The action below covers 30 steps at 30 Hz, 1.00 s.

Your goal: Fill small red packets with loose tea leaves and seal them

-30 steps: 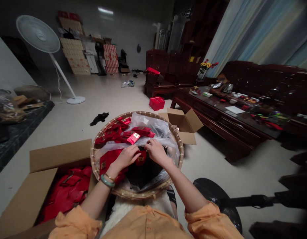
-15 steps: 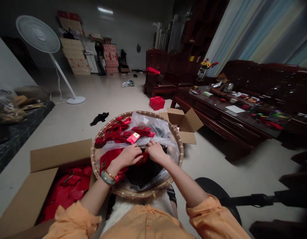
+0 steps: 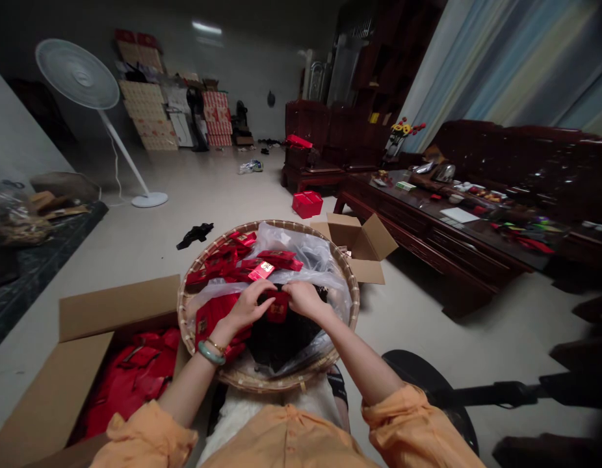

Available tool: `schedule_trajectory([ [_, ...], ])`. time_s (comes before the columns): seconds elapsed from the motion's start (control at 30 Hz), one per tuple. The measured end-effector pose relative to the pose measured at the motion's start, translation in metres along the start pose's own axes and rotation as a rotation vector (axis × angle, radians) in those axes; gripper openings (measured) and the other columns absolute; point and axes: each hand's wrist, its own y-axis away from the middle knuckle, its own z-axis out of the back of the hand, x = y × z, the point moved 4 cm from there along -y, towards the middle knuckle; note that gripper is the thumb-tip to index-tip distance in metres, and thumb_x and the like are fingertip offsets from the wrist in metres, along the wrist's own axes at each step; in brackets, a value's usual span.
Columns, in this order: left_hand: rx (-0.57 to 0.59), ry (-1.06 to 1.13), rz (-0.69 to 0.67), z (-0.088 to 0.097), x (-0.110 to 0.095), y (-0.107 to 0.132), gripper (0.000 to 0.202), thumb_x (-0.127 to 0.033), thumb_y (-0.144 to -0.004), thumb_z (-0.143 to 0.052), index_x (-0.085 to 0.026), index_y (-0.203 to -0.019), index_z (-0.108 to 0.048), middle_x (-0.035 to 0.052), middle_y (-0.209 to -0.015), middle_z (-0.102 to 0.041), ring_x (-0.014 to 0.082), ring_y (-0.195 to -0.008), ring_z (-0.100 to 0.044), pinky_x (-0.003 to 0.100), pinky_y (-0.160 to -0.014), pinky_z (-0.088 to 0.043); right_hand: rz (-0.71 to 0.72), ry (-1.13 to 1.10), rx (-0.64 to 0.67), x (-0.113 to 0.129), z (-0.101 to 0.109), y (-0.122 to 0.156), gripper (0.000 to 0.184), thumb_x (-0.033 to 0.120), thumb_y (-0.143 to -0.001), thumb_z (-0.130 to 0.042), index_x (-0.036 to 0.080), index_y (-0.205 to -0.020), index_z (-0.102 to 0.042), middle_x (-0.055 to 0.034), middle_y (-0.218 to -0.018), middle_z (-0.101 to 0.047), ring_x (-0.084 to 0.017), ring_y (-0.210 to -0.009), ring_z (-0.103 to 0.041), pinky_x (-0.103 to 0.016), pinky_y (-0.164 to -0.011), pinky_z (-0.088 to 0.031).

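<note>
Head view: two bare hands at work over one round woven basket (image 3: pixel 354 286). One small red packet (image 3: pixel 277 308) stands between them, above black material (image 3: pixel 281 341) in the basket's near half. The right hand (image 3: pixel 305 300) has its fingers clamped on the packet's upper right edge; its thumb is hidden. The left hand (image 3: pixel 249 305) is beside the packet's left edge, thumb and fingers apart; whether its fingertips touch the packet cannot be told. Two bands circle the left wrist: one green bangle (image 3: pixel 210 353), one gold-coloured bracelet (image 3: pixel 216 346).

Basket contents: clear plastic sheeting (image 3: pixel 315 250), the black material and two groups of red packets, one far left (image 3: pixel 220 260), one near left (image 3: pixel 210 318). These overlap and cannot be counted exactly. The left arm covers part of the near group.

Two open cardboard boxes noted. The left box (image 3: pixel 81 383), cut off at the frame edge, holds red pieces (image 3: pixel 135 383), overlapping and uncountable. The right box (image 3: pixel 379 235) is partly hidden behind the basket; small pieces inside are unclear.
</note>
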Motion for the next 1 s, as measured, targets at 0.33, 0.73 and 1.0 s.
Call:
schedule_trajectory([
  [0.33, 0.128, 0.521, 0.594, -0.052, 0.052, 0.019, 0.046, -0.036, -0.062, -0.073, -0.009, -0.097, -0.061, 0.0094, -0.091, -0.068, 0.0232, -0.083, -0.064, 0.040, -0.082, -0.049, 0.111, -0.284, -0.152, -0.007, 0.008, -0.005, 0.020, 0.006, -0.075, -0.046, 0.016, -0.082, -0.062, -0.0052, -0.085, -0.060, -0.015, -0.079, -0.054, -0.023, -0.069, -0.038],
  [0.73, -0.002, 0.478, 0.555, -0.049, 0.046, 0.018, 0.053, -0.031, -0.057, -0.075, -0.011, -0.104, -0.059, 0.0073, -0.093, -0.069, 0.0226, -0.086, -0.064, 0.038, -0.083, -0.048, 0.109, -0.317, -0.234, 0.004, 0.029, 0.003, 0.041, 0.017, -0.073, -0.055, 0.015, -0.114, -0.058, -0.0086, -0.100, -0.063, -0.021, -0.098, -0.046, -0.034, -0.087, -0.037],
  [1.0, 0.009, 0.392, 0.530, -0.051, 0.043, 0.022, 0.057, -0.029, -0.058, -0.075, -0.010, -0.109, -0.058, 0.0067, -0.093, -0.068, 0.0220, -0.086, -0.063, 0.036, -0.081, -0.048, 0.098, -0.644, 0.008, -0.008, 0.015, -0.013, 0.018, 0.017, -0.074, -0.056, 0.013, -0.088, -0.067, -0.0022, -0.082, -0.068, -0.013, -0.072, -0.058, -0.020, -0.062, -0.040],
])
